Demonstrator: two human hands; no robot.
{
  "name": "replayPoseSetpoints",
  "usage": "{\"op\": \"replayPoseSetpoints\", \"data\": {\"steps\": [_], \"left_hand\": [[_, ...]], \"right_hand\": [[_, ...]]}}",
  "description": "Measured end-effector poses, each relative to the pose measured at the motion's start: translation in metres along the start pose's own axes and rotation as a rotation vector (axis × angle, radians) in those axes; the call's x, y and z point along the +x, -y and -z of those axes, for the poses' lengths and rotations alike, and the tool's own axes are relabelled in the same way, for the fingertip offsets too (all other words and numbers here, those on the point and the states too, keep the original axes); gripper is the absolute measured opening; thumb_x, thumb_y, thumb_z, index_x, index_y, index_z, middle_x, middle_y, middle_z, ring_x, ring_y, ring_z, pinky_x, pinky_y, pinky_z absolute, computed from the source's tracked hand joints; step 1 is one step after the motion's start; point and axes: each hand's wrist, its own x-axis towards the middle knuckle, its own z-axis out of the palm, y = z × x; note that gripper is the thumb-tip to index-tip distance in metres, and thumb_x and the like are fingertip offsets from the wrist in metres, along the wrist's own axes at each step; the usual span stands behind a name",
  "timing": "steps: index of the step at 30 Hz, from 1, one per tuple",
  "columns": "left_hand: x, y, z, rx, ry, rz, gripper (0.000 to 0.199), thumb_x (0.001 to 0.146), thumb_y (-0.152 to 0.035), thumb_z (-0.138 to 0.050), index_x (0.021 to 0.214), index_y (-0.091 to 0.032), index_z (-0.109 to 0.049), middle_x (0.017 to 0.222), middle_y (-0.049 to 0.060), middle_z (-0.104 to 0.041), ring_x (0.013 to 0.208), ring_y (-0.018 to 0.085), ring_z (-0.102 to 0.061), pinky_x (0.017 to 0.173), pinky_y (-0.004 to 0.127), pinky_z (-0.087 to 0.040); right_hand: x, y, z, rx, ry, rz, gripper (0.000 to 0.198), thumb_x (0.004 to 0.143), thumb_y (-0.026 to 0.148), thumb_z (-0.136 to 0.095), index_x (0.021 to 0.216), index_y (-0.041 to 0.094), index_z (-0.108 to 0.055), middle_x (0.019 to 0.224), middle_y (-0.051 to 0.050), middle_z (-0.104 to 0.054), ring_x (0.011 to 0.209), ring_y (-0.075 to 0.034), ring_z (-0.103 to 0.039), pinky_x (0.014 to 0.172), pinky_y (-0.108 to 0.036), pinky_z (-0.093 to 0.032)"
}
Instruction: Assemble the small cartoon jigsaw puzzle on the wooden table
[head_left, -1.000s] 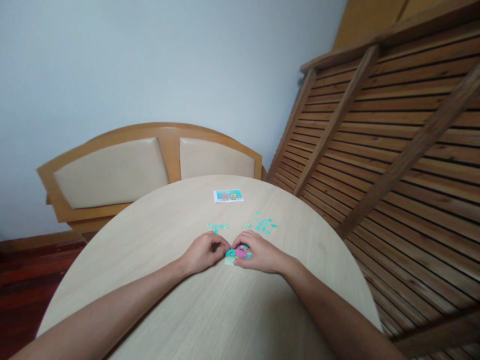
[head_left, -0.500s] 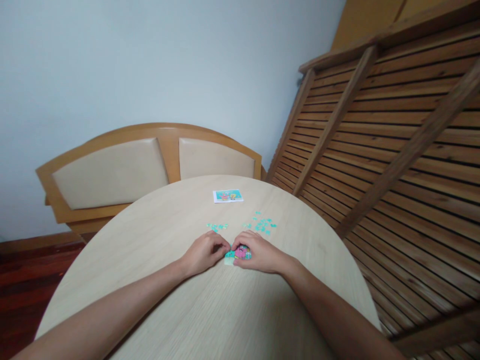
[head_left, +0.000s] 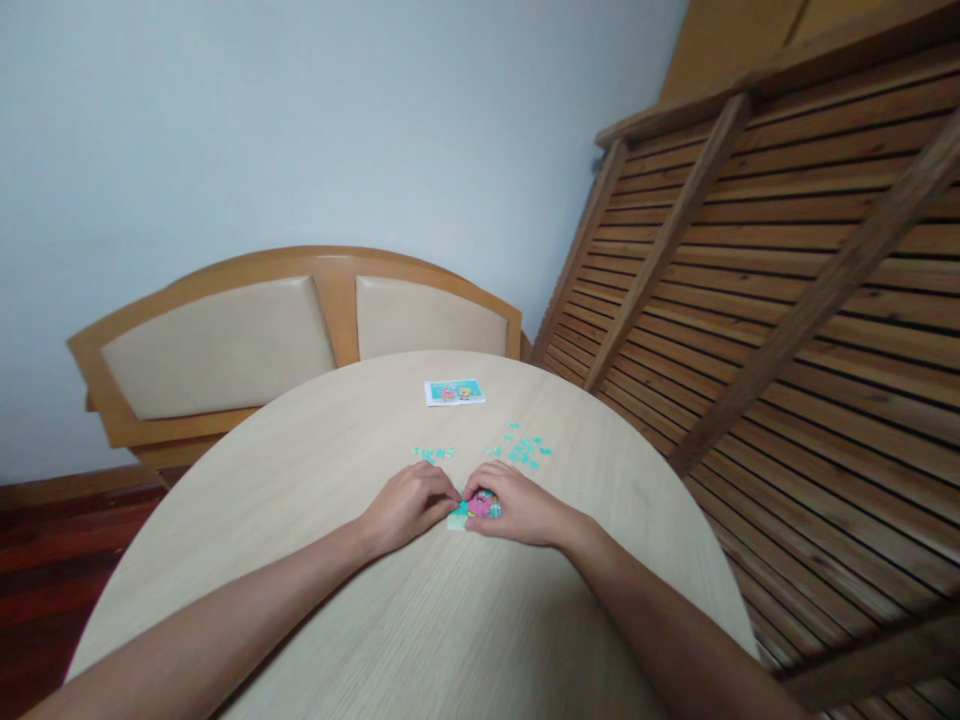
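1. Puzzle, partly assembled: on the desk, toward the person's side, between the two hands. Pink figure on teal, pale green strip along the near edge.
2. Right hand: fingers clamped across the puzzle, thumb toward near edge, fingertips at far edge. Hand hides the puzzle's right end.
3. Left hand: thumb and fingertips close together at the puzzle's far left corner, covering it. Can't tell if a piece is pinched between them.
4. Left loose pieces: small teal and pale green cluster, just beyond left knuckles.
5. Right loose pieces: bigger, more scattered teal group beyond right hand; nearest ones just past the knuckles. Too small to read the print.
6. Picture card: lies farther back on the desk, white margin at its left, pink and yellow figures on teal. Well apart from both hands; loose pieces lie between it and the person.
7. Past the desk: wooden headboard with cream padded panels, pale wall behind it.
8. Right side: slatted wooden frame, tilted in view, close along the desk's edge. Dark red floor at far left.
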Motion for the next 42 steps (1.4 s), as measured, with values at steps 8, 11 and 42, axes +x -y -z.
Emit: {"op": "replayPoseSetpoints", "data": {"steps": [8, 11, 42], "left_hand": [[-0.002, 0.001, 0.004, 0.016, 0.014, -0.071, 0.021, 0.099, -0.034, -0.055, 0.096, -0.022, -0.072, 0.094, 0.005, -0.071, 0.094, 0.019, -0.063, 0.087, 0.030, -0.047], [-0.003, -0.001, 0.008, 0.024, 0.047, -0.139, 0.020, 0.099, -0.032, -0.054, 0.098, -0.023, -0.072, 0.099, 0.005, -0.071, 0.095, 0.019, -0.063, 0.087, 0.030, -0.047], [-0.003, -0.010, 0.013, 0.140, 0.109, -0.206, 0.024, 0.101, -0.030, -0.046, 0.105, -0.020, -0.067, 0.104, 0.007, -0.071, 0.097, 0.019, -0.067, 0.091, 0.033, -0.051]], "right_hand": [[-0.005, -0.017, 0.017, -0.009, -0.100, -0.080, 0.011, 0.088, 0.022, -0.063, 0.098, 0.020, -0.068, 0.100, -0.006, -0.070, 0.098, -0.021, -0.062, 0.091, -0.034, -0.046], [-0.017, -0.046, 0.036, -0.102, -0.253, -0.218, 0.019, 0.089, 0.014, -0.053, 0.098, 0.019, -0.069, 0.101, -0.008, -0.071, 0.098, -0.022, -0.063, 0.090, -0.036, -0.047], [-0.050, -0.092, 0.065, -0.042, -0.150, -0.465, 0.018, 0.076, 0.031, -0.066, 0.085, 0.016, -0.071, 0.096, -0.009, -0.069, 0.090, -0.023, -0.063, 0.086, -0.034, -0.046]]}}
